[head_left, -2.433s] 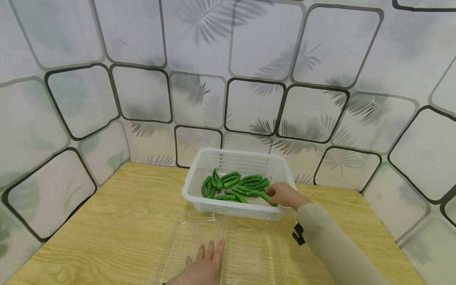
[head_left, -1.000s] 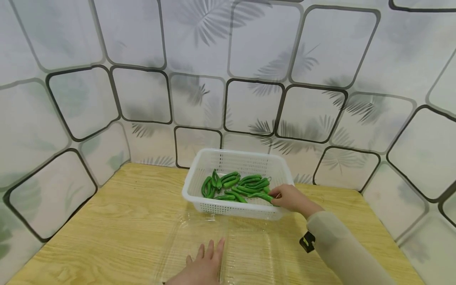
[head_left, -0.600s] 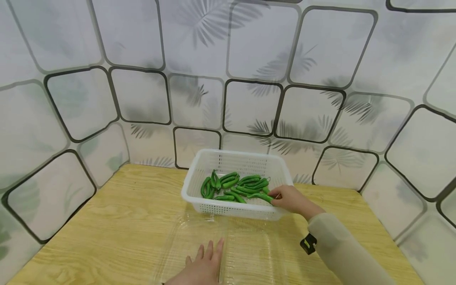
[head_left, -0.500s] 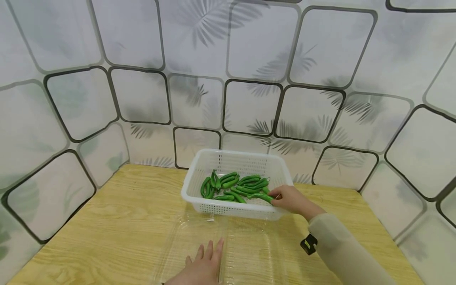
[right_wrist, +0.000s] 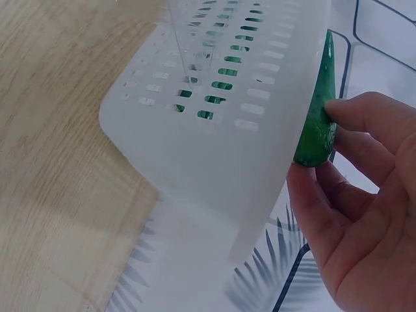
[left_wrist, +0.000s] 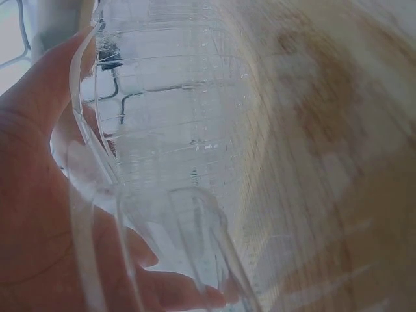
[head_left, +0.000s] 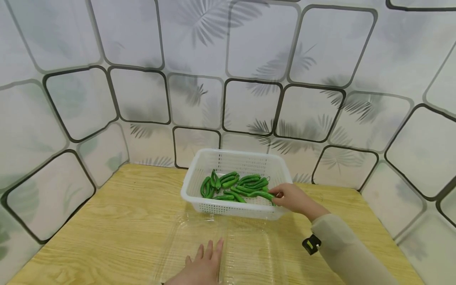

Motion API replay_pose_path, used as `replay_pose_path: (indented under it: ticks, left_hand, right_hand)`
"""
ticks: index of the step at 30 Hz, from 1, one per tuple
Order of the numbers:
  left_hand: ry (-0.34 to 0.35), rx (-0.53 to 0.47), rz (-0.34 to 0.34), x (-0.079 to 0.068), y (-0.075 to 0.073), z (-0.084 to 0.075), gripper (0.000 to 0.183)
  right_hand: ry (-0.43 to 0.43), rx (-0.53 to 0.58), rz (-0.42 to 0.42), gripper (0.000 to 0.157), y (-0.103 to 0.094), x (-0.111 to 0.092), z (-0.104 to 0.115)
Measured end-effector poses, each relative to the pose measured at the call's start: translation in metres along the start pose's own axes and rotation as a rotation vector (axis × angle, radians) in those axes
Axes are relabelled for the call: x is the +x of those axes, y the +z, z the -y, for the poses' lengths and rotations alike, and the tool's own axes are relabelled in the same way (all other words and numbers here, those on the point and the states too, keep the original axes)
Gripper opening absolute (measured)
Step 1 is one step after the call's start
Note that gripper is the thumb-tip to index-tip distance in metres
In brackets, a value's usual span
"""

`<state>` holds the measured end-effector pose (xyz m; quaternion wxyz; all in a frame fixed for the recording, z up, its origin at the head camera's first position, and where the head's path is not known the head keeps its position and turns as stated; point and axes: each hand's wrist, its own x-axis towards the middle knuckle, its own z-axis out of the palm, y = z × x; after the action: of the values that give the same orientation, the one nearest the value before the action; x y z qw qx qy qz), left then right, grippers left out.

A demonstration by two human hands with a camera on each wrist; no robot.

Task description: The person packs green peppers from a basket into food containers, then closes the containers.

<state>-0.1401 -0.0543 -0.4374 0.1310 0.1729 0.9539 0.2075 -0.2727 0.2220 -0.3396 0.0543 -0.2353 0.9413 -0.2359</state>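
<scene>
My right hand (head_left: 293, 199) pinches a green chili pepper (head_left: 261, 194) by one end, at the front right side of a white perforated plastic basket (head_left: 196, 199). In the right wrist view, thumb and fingertips grip the pepper (right_wrist: 317, 133) just past the basket's rim. Several more green peppers (head_left: 229, 181) lie in loose groups on the basket floor. My left hand (head_left: 201, 265) rests with spread fingers on a clear plastic clamshell box (head_left: 253, 253), near the fold between its two halves. In the left wrist view, the thumb lies along the clear ribbed wall (left_wrist: 162, 117).
The basket stands at the back of a wood-grain table (head_left: 117, 221), close to the patterned wall covering (head_left: 199, 99). The transparent box lies spread in front of it, its edges faint. Table surface extends to the left and right of both containers.
My right hand has shifted slightly right from its place over the peppers and raised the pinched pepper a little. The left hand has stayed on the clear box.
</scene>
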Motion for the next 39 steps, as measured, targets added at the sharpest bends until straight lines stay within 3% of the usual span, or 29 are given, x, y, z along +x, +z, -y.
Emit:
replay_pose_path:
  ticks: [18,26,39]
  left_hand:
    - [-0.002,-0.034,0.016,-0.001,-0.003,-0.001,0.113]
    - [0.008,-0.030,-0.010,-0.002,-0.003,-0.003,0.110]
    - [-0.005,-0.041,0.040,-0.002,-0.005,-0.003,0.113]
  right_hand:
    - [-0.027,-0.031,0.000,0.026,-0.005,-0.008,0.011]
    - [-0.050,-0.028,-0.010,0.025,-0.003,-0.012,0.014]
    - [-0.076,-0.039,-0.023,0.025,-0.001,-0.022,0.023]
